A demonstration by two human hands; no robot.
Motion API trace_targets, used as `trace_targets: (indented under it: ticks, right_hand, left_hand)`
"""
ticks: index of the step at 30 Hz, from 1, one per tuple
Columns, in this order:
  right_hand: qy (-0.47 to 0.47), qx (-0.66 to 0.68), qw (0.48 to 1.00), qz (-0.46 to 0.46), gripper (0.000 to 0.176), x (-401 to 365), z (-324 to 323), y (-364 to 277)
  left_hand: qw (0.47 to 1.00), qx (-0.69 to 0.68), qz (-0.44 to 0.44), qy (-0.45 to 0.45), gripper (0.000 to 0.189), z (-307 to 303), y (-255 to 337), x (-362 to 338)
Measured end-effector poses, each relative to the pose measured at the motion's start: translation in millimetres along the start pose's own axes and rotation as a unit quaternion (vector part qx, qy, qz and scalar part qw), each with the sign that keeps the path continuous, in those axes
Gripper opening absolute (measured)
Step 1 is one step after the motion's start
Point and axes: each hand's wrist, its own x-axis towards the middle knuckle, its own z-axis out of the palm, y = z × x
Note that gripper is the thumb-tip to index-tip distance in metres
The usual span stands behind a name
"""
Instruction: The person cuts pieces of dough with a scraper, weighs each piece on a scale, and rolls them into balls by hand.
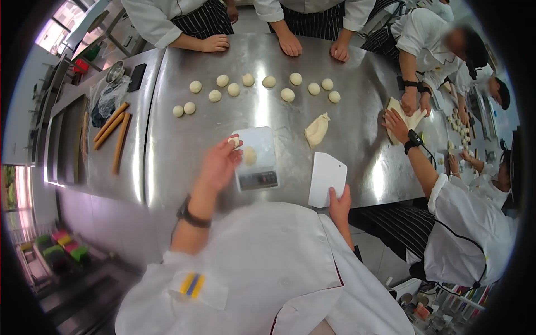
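"Pinching a dough scrap [234, 142] at the left side of the scale [264, 146], toward the near edge of the table [190, 151], left hand [220, 166] fingertips together on it!"

"Right hand [339, 202]?"

"Clamped on a scraper [328, 177], over that edge."

"Handling?"

"Likely light, soft, sticky: best nipped by its sides."

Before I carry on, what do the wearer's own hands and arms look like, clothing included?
The left hand and right hand wear no gloves. A dark band circles the left wrist. The jacket is white, with a yellow-and-blue striped patch on its left side. Something dark by the right forearm is too hidden to identify.
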Motion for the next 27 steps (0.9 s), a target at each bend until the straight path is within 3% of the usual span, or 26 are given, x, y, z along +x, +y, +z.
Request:
trace_targets:
  ticks: [4, 6, 7, 9, 10, 12, 15, 18, 19, 20, 22, 27]
  right_hand:
    - [0.002, -0.017, 1.000, -0.014, 0.028, 0, -1, -7]
    - [0.007, -0.012, 1.000, -0.012, 0.027, -1, -3, -17]
    - [0.010, -0.012, 1.000, -0.011, 0.027, 0, -4, -19]
    - [0.008, -0.017, 1.000, -0.020, 0.030, 2, -8, -21]
    - [0.013, -0.017, 1.000, -0.018, 0.030, 3, -10, -25]
    - [0.017, 0.000, 0.999, -0.034, 0.029, 5, -12, -38]
    - [-0.006, 0.007, 1.000, -0.014, 0.030, 3, -19, -48]
    - [-0.027, -0.034, 0.999, -0.030, 0.031, -4, -24, -51]
    - [-0.048, -0.047, 0.998, -0.006, 0.035, -7, -27, -61]
    - [-0.041, -0.047, 0.998, -0.001, 0.035, -7, -27, -61]
    - [-0.067, -0.060, 0.996, -0.014, 0.036, -11, -25, -56]
    - [-0.078, -0.121, 0.990, -0.003, 0.042, -19, -2, -45]
  left_hand:
    - [1.000, 0.015, 0.005, -0.018, 0.027, 2, -9, 1]
    - [0.989, 0.148, -0.010, -0.019, 0.029, 10, -11, -3]
    - [0.988, 0.150, -0.011, -0.021, 0.029, 17, -13, -3]
    - [0.948, 0.312, -0.047, -0.041, 0.026, 37, -22, -1]
    - [0.947, 0.314, -0.048, -0.046, 0.026, 46, -31, 4]
    - [0.909, 0.396, -0.072, -0.113, 0.022, 59, -55, 19]
    - [0.919, 0.341, -0.084, -0.179, 0.019, 69, -106, 50]
    - [0.892, 0.408, -0.126, -0.146, 0.021, 78, -153, 75]
    - [0.858, 0.482, -0.075, -0.163, 0.023, 75, -168, 84]
    - [0.855, 0.484, -0.077, -0.171, 0.023, 71, -183, 92]
    - [0.688, 0.695, 0.118, -0.172, 0.028, 75, -191, 89]
    - [0.626, 0.746, 0.147, -0.175, 0.031, 81, -183, 70]
